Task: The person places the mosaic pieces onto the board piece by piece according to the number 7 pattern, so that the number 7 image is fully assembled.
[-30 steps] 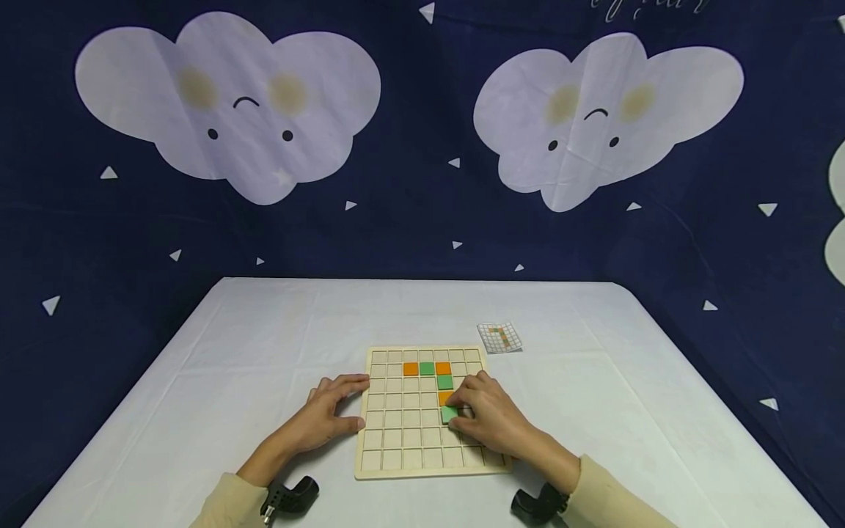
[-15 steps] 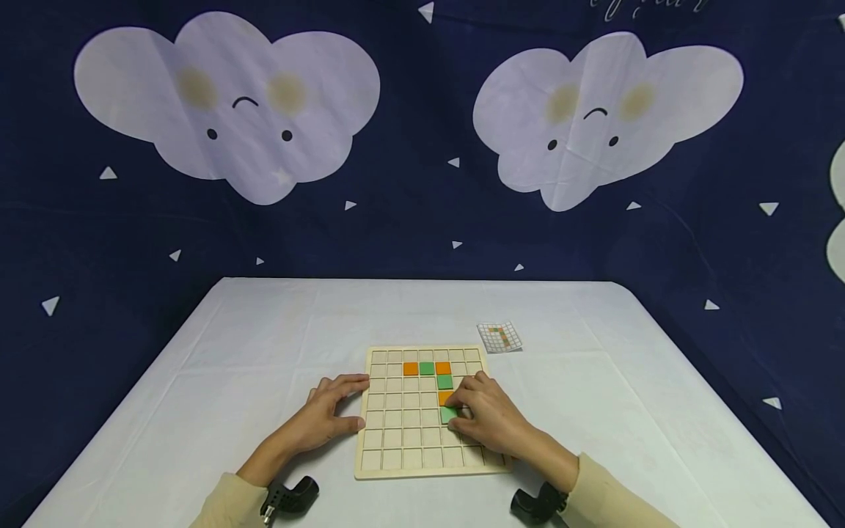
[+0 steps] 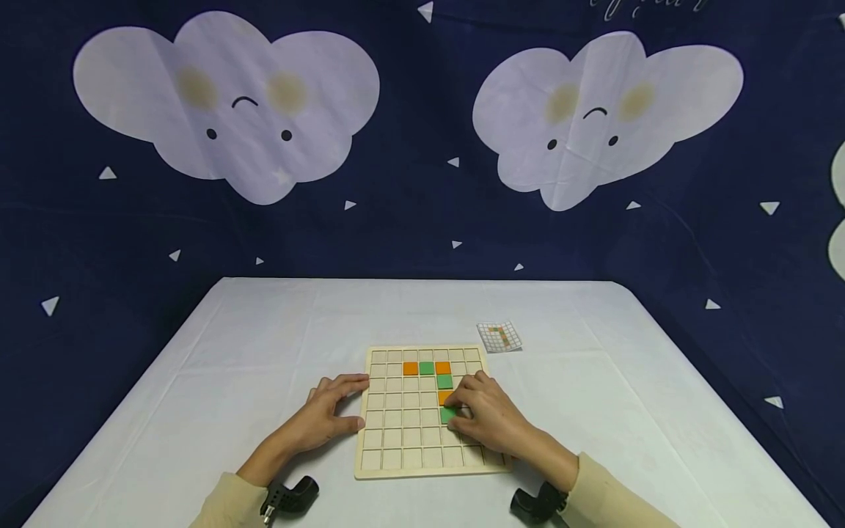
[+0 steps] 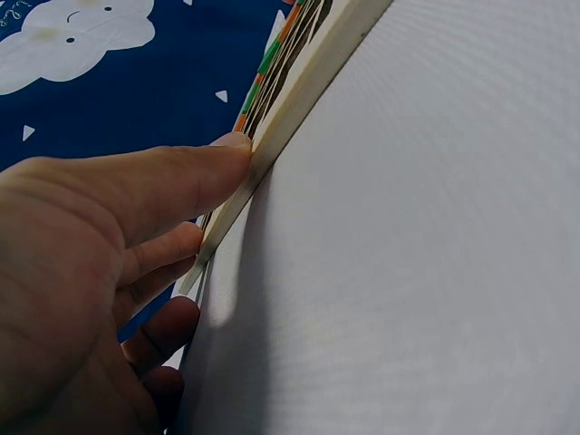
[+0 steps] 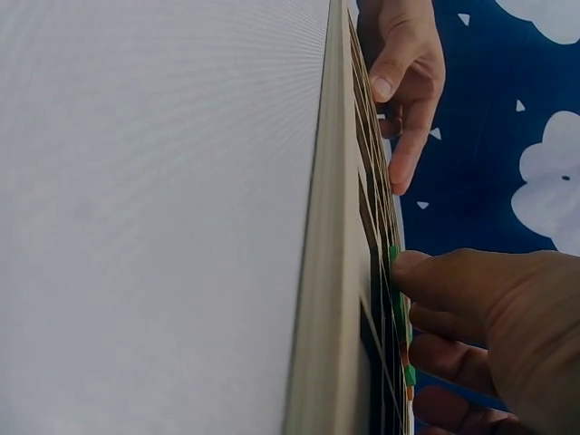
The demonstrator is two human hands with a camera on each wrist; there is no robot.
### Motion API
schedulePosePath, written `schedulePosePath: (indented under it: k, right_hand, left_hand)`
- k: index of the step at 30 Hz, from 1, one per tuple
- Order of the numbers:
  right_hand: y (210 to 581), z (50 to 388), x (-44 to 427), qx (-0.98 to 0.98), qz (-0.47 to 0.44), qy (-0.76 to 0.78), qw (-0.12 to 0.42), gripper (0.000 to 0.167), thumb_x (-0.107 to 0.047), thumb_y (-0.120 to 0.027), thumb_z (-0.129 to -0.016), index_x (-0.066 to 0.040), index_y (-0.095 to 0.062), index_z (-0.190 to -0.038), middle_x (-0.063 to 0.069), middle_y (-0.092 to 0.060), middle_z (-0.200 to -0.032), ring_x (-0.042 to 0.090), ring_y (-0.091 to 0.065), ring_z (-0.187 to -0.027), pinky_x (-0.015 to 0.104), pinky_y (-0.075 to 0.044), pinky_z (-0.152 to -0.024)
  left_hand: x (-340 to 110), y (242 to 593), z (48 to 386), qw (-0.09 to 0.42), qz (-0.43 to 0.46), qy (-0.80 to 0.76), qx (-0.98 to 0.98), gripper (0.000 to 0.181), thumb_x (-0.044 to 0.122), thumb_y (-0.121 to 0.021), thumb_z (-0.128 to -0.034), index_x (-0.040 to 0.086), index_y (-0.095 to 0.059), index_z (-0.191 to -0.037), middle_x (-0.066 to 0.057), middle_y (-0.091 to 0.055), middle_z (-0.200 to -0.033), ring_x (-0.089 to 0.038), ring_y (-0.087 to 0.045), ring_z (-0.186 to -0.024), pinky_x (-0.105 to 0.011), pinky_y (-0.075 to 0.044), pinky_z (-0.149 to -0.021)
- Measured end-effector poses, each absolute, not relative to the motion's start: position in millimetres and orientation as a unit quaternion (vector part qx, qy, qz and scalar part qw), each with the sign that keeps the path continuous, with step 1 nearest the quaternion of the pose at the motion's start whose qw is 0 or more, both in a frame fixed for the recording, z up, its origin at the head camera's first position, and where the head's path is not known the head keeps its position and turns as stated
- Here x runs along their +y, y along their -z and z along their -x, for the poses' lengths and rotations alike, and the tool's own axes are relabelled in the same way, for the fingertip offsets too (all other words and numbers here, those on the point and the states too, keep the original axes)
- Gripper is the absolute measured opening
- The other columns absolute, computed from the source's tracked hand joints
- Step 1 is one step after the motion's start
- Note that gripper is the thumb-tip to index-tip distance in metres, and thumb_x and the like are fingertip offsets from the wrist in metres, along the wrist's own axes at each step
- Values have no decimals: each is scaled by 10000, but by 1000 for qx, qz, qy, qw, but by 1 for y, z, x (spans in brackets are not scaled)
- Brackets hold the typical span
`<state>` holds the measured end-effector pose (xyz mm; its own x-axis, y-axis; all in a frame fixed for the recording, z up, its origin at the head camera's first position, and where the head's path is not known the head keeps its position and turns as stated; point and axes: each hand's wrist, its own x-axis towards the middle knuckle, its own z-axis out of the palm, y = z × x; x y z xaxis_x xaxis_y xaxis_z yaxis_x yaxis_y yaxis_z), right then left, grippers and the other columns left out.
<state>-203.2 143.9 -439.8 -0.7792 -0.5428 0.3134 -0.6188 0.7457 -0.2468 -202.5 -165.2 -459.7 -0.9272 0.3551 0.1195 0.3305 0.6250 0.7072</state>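
A square wooden grid board (image 3: 392,473) lies flat on the white table. My left hand (image 3: 323,416) rests against the board's left edge, thumb and fingers spread along it. Over the right part of the board, my right hand (image 3: 494,416) pinches a green tile (image 3: 447,416) between thumb and fingertips; the fingers partly cover it. In the right wrist view the thumb (image 5: 426,270) touches the green tile at a cell of the grid. Above that tile sits an orange tile (image 3: 444,397), partly hidden by the fingers, then another green tile (image 3: 444,381). A row of orange, green and orange tiles (image 3: 427,368) runs leftward at the top.
Behind the board's right corner lies a small pattern card (image 3: 499,337) printed with a grid and coloured squares. A black device (image 3: 300,495) is strapped at each wrist. A dark blue cloth (image 3: 422,242) with clouds hangs behind the white table (image 3: 264,323).
The green tile under my right fingers has shifted slightly left into line with the tiles above it. My right hand has moved slightly left with it; my left hand stays still.
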Motion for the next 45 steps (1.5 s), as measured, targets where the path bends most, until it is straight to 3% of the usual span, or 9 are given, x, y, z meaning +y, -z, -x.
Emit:
schedulePosePath:
  k: [13,18,22,31,41,45]
  right_hand:
    - [432,201,150,-931,-286,-199,109,249,-288,-792,-721,-187,-729,-939,-92,-597,-880,34,-375,-806,266,-355,-744]
    - [427,202,156,-932,-275,-213,104,250,-265,-788,-730,-167,-731,-953,-97,-609,-902,41,-389,-810,312,-392,-804]
    - [423,202,161,-935,-264,-218,96,242,-246,-785,-738,-160,-726,-956,-91,-607,-902,52,-387,-815,280,-357,-749]
    - [420,198,174,-941,-239,-219,95,261,-267,-783,-727,-177,-726,-965,-129,-597,-929,56,-409,-859,305,-389,-791]
    - [424,193,191,-942,-238,-214,104,267,-256,-799,-711,-180,-724,-955,-146,-583,-909,44,-429,-863,386,-431,-845]
    - [424,190,196,-944,-238,-208,94,275,-269,-793,-718,-182,-718,-968,-145,-582,-928,43,-424,-866,340,-418,-809]
  left_hand:
    - [-165,460,202,17,-190,-391,900,611,244,-762,-760,110,-550,-1317,6,-466,-1430,-151,-370,-1107,-374,-221,-894]
    - [-164,460,203,24,-183,-399,898,612,233,-764,-759,115,-547,-1319,-2,-457,-1437,-192,-363,-1152,-468,-200,-953]
    - [-164,459,203,30,-176,-408,895,613,228,-767,-756,123,-548,-1319,-10,-452,-1441,-215,-351,-1173,-547,-145,-987]
    - [-164,459,202,24,-181,-396,900,608,236,-764,-758,132,-549,-1318,-4,-460,-1436,-167,-363,-1106,-450,-196,-926]
    - [-164,459,202,25,-179,-405,896,611,214,-764,-758,115,-547,-1321,-20,-457,-1439,-221,-360,-1189,-514,-163,-976]
    - [-164,459,202,26,-179,-407,895,611,215,-763,-760,111,-546,-1321,-25,-455,-1441,-232,-353,-1209,-530,-149,-982]
